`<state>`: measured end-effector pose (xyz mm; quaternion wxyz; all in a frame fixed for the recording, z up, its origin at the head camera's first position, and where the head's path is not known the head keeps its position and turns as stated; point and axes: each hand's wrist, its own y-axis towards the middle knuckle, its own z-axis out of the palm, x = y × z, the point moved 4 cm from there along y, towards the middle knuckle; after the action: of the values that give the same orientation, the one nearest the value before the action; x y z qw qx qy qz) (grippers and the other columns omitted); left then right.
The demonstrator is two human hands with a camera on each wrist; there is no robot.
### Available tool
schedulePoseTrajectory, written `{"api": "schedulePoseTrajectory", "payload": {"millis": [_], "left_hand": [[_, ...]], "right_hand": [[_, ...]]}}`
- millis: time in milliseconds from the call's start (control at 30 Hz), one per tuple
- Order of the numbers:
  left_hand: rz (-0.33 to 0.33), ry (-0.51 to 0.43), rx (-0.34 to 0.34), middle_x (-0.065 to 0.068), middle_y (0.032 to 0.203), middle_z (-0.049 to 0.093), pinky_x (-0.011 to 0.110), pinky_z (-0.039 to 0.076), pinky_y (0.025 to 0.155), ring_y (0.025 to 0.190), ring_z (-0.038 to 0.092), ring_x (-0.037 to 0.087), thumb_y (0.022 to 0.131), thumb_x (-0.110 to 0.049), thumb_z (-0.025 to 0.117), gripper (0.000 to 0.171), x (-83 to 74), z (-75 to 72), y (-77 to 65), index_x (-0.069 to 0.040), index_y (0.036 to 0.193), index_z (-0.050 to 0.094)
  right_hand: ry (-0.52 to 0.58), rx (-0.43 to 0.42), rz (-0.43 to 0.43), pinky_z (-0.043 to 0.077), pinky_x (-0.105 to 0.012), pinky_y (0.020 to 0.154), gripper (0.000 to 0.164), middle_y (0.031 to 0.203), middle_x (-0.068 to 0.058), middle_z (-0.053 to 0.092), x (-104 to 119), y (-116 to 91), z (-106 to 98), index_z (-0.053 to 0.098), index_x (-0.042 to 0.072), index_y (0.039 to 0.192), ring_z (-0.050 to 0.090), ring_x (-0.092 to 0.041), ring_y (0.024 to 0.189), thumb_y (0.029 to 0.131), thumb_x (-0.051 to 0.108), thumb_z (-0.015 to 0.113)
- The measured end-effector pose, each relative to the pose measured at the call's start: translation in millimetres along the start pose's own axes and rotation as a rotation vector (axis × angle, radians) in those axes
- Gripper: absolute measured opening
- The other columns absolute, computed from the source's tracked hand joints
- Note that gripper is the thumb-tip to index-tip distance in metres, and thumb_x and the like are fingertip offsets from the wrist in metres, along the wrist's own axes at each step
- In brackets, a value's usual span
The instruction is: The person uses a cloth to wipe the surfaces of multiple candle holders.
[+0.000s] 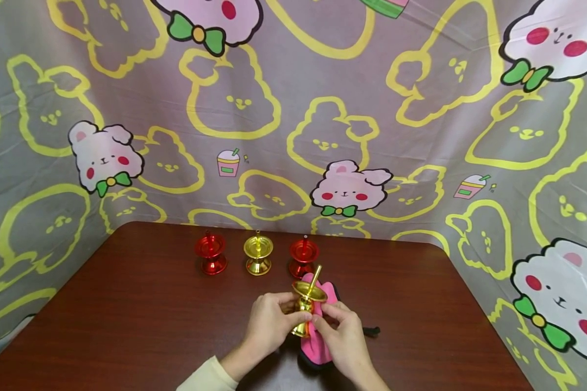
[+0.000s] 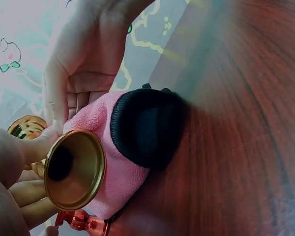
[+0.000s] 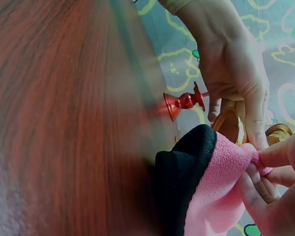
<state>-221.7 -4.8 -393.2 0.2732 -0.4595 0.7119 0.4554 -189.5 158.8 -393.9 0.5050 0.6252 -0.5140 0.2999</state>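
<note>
My left hand [image 1: 268, 321] grips a gold candle holder [image 1: 310, 293] by its stem, just above the table. The holder leans slightly, its spike pointing up and right, and its hollow flared base [image 2: 83, 184] faces the left wrist camera. Between thumb and fingers my right hand [image 1: 346, 335] pinches a pink fleecy cloth [image 1: 317, 350] with black edging, pressed against the holder's right side. In the right wrist view the black part [image 3: 182, 172] of the cloth hangs beside the table. The fingers hide part of the stem.
Behind the hands stand a red candle holder [image 1: 211, 254], a gold one [image 1: 258, 254] and another red one [image 1: 303, 254], in a row on the brown wooden table [image 1: 151, 320]. A black strap end [image 1: 372, 331] sticks out right of the cloth. A patterned curtain [image 1: 269, 108] surrounds the table.
</note>
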Motion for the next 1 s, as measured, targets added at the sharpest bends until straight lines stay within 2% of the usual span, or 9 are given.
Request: {"api": "schedulePoseTrajectory", "payload": {"millis": [233, 400, 467, 600, 700, 867, 933, 1000], "left_hand": [[0.046, 0.071, -0.053, -0.007, 0.084, 0.076, 0.024, 0.051, 0.06, 0.071, 0.064, 0.0, 0.073, -0.032, 0.09, 0.032, 2.1, 1.3, -0.3, -0.015, 0.098, 0.081], [0.039, 0.091, -0.096, -0.007, 0.084, 0.076, 0.025, 0.05, 0.058, 0.069, 0.063, 0.002, 0.072, -0.033, 0.09, 0.032, 7.5, 1.0, -1.4, -0.015, 0.097, 0.082], [0.045, 0.112, -0.101, -0.007, 0.083, 0.076, 0.025, 0.05, 0.058, 0.068, 0.062, 0.001, 0.072, -0.033, 0.09, 0.031, 8.9, 1.1, -2.1, -0.016, 0.096, 0.082], [0.1, 0.134, -0.085, -0.008, 0.083, 0.075, 0.023, 0.049, 0.058, 0.065, 0.06, -0.001, 0.076, -0.031, 0.088, 0.027, 7.8, 0.4, -2.7, -0.016, 0.097, 0.081], [0.131, 0.054, -0.044, -0.002, 0.09, 0.076, 0.023, 0.053, 0.064, 0.072, 0.064, 0.002, 0.084, -0.025, 0.083, 0.022, 6.4, -1.8, -3.4, -0.01, 0.1, 0.081], [0.067, -0.27, 0.049, 0.011, 0.1, 0.075, 0.026, 0.056, 0.079, 0.093, 0.069, 0.012, 0.088, -0.01, 0.077, 0.019, 10.9, -7.1, -5.5, 0.002, 0.104, 0.077], [0.034, -0.387, 0.071, 0.014, 0.098, 0.075, 0.026, 0.056, 0.076, 0.089, 0.069, 0.012, 0.086, -0.006, 0.078, 0.019, 14.4, -8.5, -5.7, 0.004, 0.103, 0.076], [0.025, -0.457, 0.093, 0.015, 0.095, 0.075, 0.026, 0.055, 0.073, 0.086, 0.068, 0.011, 0.086, -0.004, 0.078, 0.02, 17.9, -8.6, -5.2, 0.006, 0.103, 0.075]], "right_hand": [[-0.013, -0.016, -0.012, 0.053, -0.021, 0.067, 0.02, 0.087, -0.002, 0.063, 2, -4, 2, 0.075, -0.005, 0.106, 0.06, -0.007, 0.079, 0.087, -0.002, 0.074], [0.01, 0.004, -0.001, 0.051, -0.021, 0.066, 0.026, 0.087, -0.004, 0.063, 2, -8, 5, 0.072, -0.01, 0.111, 0.057, -0.006, 0.077, 0.087, -0.003, 0.075], [0.02, 0.006, 0.009, 0.05, -0.021, 0.066, 0.026, 0.086, -0.004, 0.064, -1, -7, 5, 0.072, -0.01, 0.11, 0.057, -0.006, 0.076, 0.085, -0.003, 0.075], [0.046, 0.017, 0.003, 0.051, -0.022, 0.067, 0.024, 0.089, -0.006, 0.067, -7, -2, 2, 0.073, -0.008, 0.107, 0.058, -0.007, 0.078, 0.083, -0.006, 0.075], [0.108, 0.04, 0.006, 0.053, -0.022, 0.071, 0.023, 0.095, -0.01, 0.069, -10, 2, -4, 0.074, -0.008, 0.105, 0.062, -0.009, 0.082, 0.082, -0.008, 0.074], [0.228, 0.151, -0.033, 0.055, -0.026, 0.075, 0.022, 0.099, -0.017, 0.07, -11, 10, -16, 0.075, -0.005, 0.107, 0.065, -0.013, 0.09, 0.085, -0.004, 0.074], [0.247, 0.209, -0.076, 0.056, -0.028, 0.077, 0.022, 0.099, -0.017, 0.07, -11, 13, -20, 0.075, -0.003, 0.109, 0.065, -0.017, 0.093, 0.087, -0.001, 0.074], [0.263, 0.254, -0.105, 0.056, -0.029, 0.076, 0.02, 0.099, -0.016, 0.069, -11, 15, -22, 0.075, -0.002, 0.109, 0.065, -0.018, 0.094, 0.089, 0.001, 0.073]]}}
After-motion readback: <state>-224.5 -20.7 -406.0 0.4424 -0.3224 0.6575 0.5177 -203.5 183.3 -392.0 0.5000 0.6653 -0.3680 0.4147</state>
